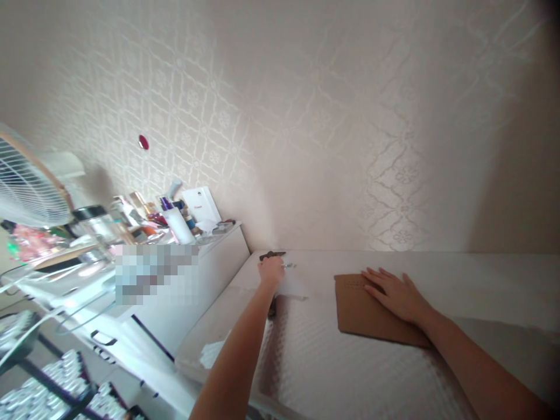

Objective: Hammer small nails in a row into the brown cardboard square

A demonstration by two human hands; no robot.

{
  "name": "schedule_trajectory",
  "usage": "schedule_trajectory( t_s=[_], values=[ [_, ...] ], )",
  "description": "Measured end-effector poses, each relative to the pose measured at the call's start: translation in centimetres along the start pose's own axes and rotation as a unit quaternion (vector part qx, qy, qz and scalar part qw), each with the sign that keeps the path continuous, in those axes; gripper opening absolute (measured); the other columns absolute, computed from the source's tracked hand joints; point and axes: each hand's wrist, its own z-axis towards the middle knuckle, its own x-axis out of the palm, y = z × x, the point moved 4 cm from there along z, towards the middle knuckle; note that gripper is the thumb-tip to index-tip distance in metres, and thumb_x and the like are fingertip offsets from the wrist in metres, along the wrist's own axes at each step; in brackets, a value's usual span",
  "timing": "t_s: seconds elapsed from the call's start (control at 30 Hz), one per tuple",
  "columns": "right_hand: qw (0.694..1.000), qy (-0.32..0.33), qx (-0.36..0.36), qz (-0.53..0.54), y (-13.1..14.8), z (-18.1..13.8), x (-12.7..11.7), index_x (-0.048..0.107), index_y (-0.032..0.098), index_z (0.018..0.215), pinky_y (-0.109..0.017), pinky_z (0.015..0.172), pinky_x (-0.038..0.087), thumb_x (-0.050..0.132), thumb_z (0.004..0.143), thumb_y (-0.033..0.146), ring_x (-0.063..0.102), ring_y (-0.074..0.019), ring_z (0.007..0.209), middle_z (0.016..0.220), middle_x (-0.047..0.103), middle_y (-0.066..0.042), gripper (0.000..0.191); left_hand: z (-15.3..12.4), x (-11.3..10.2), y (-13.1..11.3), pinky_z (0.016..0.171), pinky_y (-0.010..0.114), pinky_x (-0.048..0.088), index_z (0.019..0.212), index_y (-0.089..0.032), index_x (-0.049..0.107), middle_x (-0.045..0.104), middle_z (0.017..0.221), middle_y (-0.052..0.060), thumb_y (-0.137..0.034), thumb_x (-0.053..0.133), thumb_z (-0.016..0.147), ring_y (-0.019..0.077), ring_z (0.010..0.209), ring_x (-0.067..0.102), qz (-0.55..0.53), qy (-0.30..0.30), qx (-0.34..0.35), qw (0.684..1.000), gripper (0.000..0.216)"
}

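- Left hand point(272, 271): far on the bed point(324, 361), at a dark object point(272, 255); cannot tell if its grip holds it.
- Right hand point(400, 296): flat on cardboard point(356, 309), grip wide, fingers spread.

Wall point(315, 134), 12 o'clock: beige, pale shiny lattice with flower motifs, strongest toward 10 and 2. Red oval point(143, 142) at 10. Fan point(30, 181) at 9: white grille, tan rim. Also at 9: white bottle point(178, 226) with purple top, clear jar point(97, 224) with black lid, white box point(199, 204) with small dark and red print, pink-and-green blur point(32, 240). Cabinet point(219, 262), 8: white, black handle point(104, 338). Cardboard point(376, 315), 4: plain brown, rows of tiny dark marks near its 10 o'clock corner. Padded surface point(324, 356), 6: off-white, fine diamond texture. Dark object point(272, 255), 6: near-black.
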Motion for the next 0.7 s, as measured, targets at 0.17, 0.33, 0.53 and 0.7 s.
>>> schedule_trajectory(
  t_s=[0.17, 0.33, 0.53, 0.7],
  values=[
    [1.000, -0.012, 0.003, 0.002, 0.0, -0.1, 0.0, 0.043, 0.027, 0.136, -0.063, 0.105, 0.018, 0.021, 0.089, 0.053, 0.029, -0.0279, 0.133, 0.144, 0.037, -0.001, 0.058, 0.5, 0.0, -0.5, 0.090, 0.040, 0.038, 0.096, -0.023, 0.069, 0.068, 0.102, 0.009, -0.017, 0.048, 0.085, 0.0245, 0.108, 0.055, 0.014, 0.003, 0.009, 1.000, 0.025],
    [1.000, -0.013, 0.005, 0.000, -0.1, -0.1, 0.0, 0.043, 0.027, 0.136, -0.062, 0.105, 0.019, 0.022, 0.089, 0.053, 0.029, -0.0277, 0.133, 0.143, 0.037, -0.001, 0.058, 0.6, 0.0, -0.9, 0.089, 0.040, 0.038, 0.092, -0.022, 0.070, 0.069, 0.101, 0.011, -0.013, 0.045, 0.083, 0.0247, 0.107, 0.056, 0.027, 0.007, 0.015, 0.999, 0.027],
    [1.000, -0.016, 0.005, 0.002, -0.1, -0.2, -0.1, 0.044, 0.027, 0.136, -0.062, 0.105, 0.020, 0.023, 0.089, 0.053, 0.030, -0.0277, 0.133, 0.143, 0.038, -0.002, 0.058, 0.6, 0.3, -1.2, 0.089, 0.039, 0.038, 0.092, -0.021, 0.070, 0.069, 0.100, 0.012, -0.013, 0.046, 0.083, 0.0244, 0.107, 0.057, 0.029, 0.009, 0.015, 0.999, 0.027],
    [1.000, -0.016, 0.005, 0.002, -0.2, -0.2, 0.1, 0.044, 0.027, 0.135, -0.062, 0.104, 0.020, 0.024, 0.089, 0.053, 0.030, -0.0278, 0.133, 0.143, 0.039, -0.002, 0.058, 0.5, 0.3, -1.1, 0.090, 0.039, 0.038, 0.091, -0.020, 0.070, 0.069, 0.100, 0.012, -0.013, 0.047, 0.083, 0.0241, 0.108, 0.057, 0.022, 0.022, -0.002, 1.000, 0.026]
  ],
)
